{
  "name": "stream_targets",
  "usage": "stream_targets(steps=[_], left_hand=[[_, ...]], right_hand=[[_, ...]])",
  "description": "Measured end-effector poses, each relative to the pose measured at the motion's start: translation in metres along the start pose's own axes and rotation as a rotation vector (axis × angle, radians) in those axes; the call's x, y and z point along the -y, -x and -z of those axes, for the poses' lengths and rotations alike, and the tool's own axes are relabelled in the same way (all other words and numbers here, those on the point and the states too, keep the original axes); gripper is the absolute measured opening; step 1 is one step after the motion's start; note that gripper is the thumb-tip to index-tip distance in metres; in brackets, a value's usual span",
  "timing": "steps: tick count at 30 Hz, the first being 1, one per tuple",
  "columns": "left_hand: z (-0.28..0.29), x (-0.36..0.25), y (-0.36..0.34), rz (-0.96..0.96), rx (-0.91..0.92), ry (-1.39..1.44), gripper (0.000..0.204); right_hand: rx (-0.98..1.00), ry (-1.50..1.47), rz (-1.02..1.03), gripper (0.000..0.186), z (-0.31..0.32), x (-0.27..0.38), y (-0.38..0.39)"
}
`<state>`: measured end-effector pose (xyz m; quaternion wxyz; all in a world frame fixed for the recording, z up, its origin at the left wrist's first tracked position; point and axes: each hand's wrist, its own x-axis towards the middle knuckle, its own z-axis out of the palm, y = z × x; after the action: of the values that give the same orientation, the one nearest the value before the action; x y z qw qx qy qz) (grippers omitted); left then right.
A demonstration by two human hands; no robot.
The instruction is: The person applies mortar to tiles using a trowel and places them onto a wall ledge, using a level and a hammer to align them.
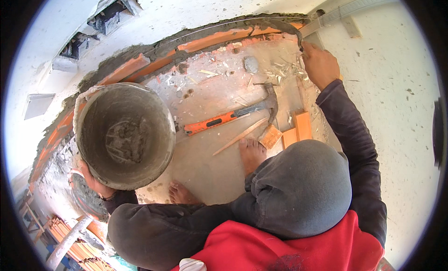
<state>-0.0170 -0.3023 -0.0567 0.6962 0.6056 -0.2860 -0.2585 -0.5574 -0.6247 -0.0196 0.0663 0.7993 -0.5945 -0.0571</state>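
My left hand (95, 181) is wrapped around the lower left side of a round bucket (161, 135), tilted so that its inside shows. Wet grey mortar (126, 139) lies at the bottom. Stretched out to the far right, my right hand (321, 66) is closed on a trowel (285, 26) whose mortar-smeared blade reaches the end of a brick course. Most of its handle is hidden in the fist. That course of orange bricks (215, 39) runs along the foot of the white wall, with grey mortar (161, 49) behind and over it.
A claw hammer (228, 116) with an orange and black handle lies on the floor near my bare feet (252, 154). Beside it are a wood strip (240, 136) and orange tile pieces (302, 125). Rubble surrounds a grey lump (251, 64). Stacked orange bricks (84, 250) stand lower left.
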Motion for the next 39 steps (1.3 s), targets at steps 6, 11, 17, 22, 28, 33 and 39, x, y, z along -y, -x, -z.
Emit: stream_targets(steps=[6,11,17,22,28,33,39], left_hand=[[-0.008,-0.001,0.001,-0.011,-0.006,-0.106,0.045],[-0.010,-0.004,0.003,0.128,0.099,0.185,0.046],[0.018,-0.007,0.008,-0.273,0.060,-0.632,0.047],[-0.070,-0.036,0.001,0.152,0.135,0.230,0.049],[-0.085,-0.032,0.008,0.196,0.199,0.439,0.048],[-0.104,-0.017,0.009,-0.023,0.252,0.211,0.036],[-0.096,-0.026,0.009,-0.089,0.244,0.102,0.030]], right_hand=[[-0.074,0.040,0.002,0.032,-0.020,-0.023,-0.004],[-0.138,-0.059,0.009,0.031,-0.034,-0.029,0.001],[-0.125,-0.402,0.146,0.034,-0.021,0.002,0.045],[0.219,-0.667,0.466,0.030,0.046,0.077,0.053],[0.044,-0.158,0.950,0.014,0.099,0.210,0.024],[-0.035,-0.002,1.147,0.011,0.092,0.278,0.012],[0.192,-0.174,1.224,0.011,0.087,0.295,0.016]])
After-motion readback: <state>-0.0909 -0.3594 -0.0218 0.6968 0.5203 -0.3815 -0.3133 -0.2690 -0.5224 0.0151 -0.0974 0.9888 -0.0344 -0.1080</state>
